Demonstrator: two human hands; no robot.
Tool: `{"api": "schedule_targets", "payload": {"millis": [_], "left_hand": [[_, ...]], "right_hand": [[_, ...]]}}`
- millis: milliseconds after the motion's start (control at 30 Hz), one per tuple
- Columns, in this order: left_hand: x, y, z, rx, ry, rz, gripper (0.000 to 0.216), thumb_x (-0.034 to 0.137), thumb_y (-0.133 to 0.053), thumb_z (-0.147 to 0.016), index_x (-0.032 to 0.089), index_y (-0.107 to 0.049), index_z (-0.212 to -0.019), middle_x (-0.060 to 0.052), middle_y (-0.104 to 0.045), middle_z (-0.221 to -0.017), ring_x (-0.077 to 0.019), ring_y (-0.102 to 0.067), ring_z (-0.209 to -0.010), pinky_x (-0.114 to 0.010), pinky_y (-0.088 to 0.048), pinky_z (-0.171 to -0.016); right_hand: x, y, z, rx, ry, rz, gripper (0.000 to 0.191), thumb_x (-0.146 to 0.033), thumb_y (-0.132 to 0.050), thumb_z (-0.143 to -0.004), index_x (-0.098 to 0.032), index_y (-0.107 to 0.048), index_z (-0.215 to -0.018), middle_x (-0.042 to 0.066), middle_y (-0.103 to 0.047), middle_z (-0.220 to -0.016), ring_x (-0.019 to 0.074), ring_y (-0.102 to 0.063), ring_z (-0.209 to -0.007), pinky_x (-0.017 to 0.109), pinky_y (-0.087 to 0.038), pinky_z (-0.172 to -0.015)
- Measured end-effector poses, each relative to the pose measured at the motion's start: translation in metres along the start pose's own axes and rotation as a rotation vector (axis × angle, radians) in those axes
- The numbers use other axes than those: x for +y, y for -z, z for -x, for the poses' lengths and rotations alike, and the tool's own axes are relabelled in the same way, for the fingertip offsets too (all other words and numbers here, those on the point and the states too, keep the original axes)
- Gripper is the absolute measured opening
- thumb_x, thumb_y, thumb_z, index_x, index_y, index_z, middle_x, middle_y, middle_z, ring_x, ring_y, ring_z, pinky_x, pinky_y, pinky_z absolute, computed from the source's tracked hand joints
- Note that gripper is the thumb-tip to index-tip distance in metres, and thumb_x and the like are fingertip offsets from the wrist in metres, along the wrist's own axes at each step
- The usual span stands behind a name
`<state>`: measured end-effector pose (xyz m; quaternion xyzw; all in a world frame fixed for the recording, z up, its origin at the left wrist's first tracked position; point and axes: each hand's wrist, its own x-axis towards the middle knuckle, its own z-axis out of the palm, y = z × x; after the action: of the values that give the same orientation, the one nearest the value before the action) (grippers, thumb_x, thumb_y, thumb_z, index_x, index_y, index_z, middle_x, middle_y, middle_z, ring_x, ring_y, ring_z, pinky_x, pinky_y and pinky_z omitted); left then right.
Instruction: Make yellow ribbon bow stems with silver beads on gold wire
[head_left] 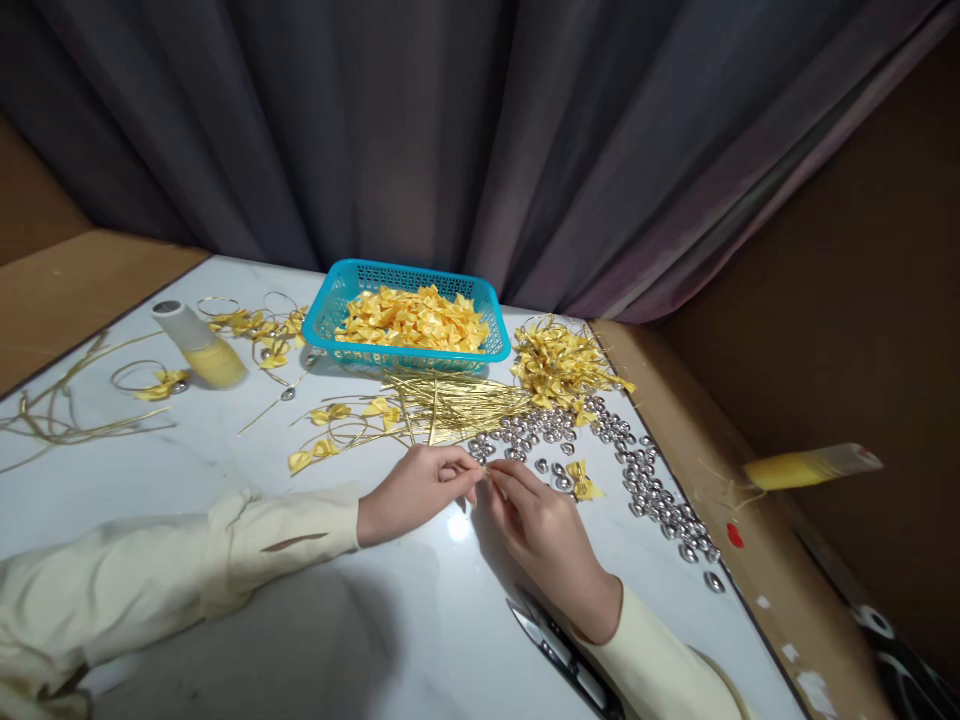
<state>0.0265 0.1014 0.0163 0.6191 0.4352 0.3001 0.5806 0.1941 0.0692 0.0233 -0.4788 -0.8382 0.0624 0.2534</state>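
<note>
My left hand (pixel 420 492) and my right hand (pixel 551 528) meet fingertip to fingertip over the white tabletop, both closed in a pinch. Between them a tiny bit of a thin gold strand shows; the fingers hide most of it. Just beyond lies a bundle of straight gold strands (pixel 465 402). Silvery heart-shaped beads (pixel 541 428) are strewn past my fingertips and along the table's right side. A yellow ribbon bow (pixel 581 482) rests beside some of them, to the right.
A blue basket (pixel 409 358) of yellow bows stands at the back, with a pile of strand-tied bows (pixel 559 358) at its right. To the left are a yellow spool (pixel 217 362) and looped strands (pixel 52 415). A black-handled blade tool (pixel 559 650) lies near my right wrist.
</note>
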Motion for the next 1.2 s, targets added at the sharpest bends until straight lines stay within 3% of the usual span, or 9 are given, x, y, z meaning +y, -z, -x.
{"api": "schedule_targets", "payload": {"millis": [267,467,700,900,1200], "left_hand": [[0.002,0.001,0.001,-0.016,-0.011,-0.004,0.02,0.03,-0.053,-0.082,0.013,-0.063,-0.076,0.0,-0.062,-0.064,-0.012,-0.058,-0.062,-0.022,-0.046,-0.062],[0.003,0.002,0.002,-0.027,-0.05,-0.094,0.022,0.03,-0.051,-0.084,0.015,-0.064,-0.074,0.0,-0.063,-0.065,-0.0122,-0.057,-0.063,-0.022,-0.045,-0.062],[0.004,0.002,0.002,-0.023,-0.064,-0.104,0.022,0.028,-0.048,-0.085,0.014,-0.062,-0.075,0.0,-0.061,-0.065,-0.0122,-0.057,-0.064,-0.022,-0.045,-0.063],[0.002,0.002,0.001,-0.022,-0.073,-0.107,0.022,0.028,-0.048,-0.085,0.014,-0.063,-0.077,0.0,-0.061,-0.065,-0.0119,-0.057,-0.063,-0.022,-0.045,-0.063],[0.003,0.001,0.001,-0.013,-0.073,-0.107,0.023,0.027,-0.048,-0.085,0.015,-0.06,-0.069,0.0,-0.062,-0.065,-0.0117,-0.056,-0.063,-0.022,-0.044,-0.062]], "right_hand": [[0.005,0.002,-0.003,-0.031,-0.103,-0.153,0.022,-0.015,-0.043,-0.087,-0.018,-0.065,-0.088,0.007,-0.068,-0.096,0.0166,-0.067,-0.078,0.027,-0.053,-0.072],[0.006,0.006,-0.006,-0.111,-0.148,-0.236,0.021,-0.015,-0.044,-0.087,-0.019,-0.065,-0.086,0.006,-0.068,-0.092,0.0162,-0.066,-0.078,0.027,-0.052,-0.071],[0.003,0.008,-0.004,-0.102,-0.04,-0.125,0.022,-0.017,-0.041,-0.088,-0.016,-0.064,-0.088,0.008,-0.067,-0.093,0.0171,-0.066,-0.078,0.028,-0.053,-0.069],[0.002,0.009,-0.003,-0.032,0.061,0.027,0.022,-0.014,-0.041,-0.087,-0.015,-0.063,-0.092,0.014,-0.061,-0.118,0.0208,-0.066,-0.089,0.03,-0.055,-0.066],[0.002,0.007,-0.003,0.012,0.162,0.069,0.022,-0.012,-0.043,-0.088,-0.014,-0.063,-0.096,0.013,-0.067,-0.108,0.0215,-0.064,-0.084,0.034,-0.055,-0.067]]}}
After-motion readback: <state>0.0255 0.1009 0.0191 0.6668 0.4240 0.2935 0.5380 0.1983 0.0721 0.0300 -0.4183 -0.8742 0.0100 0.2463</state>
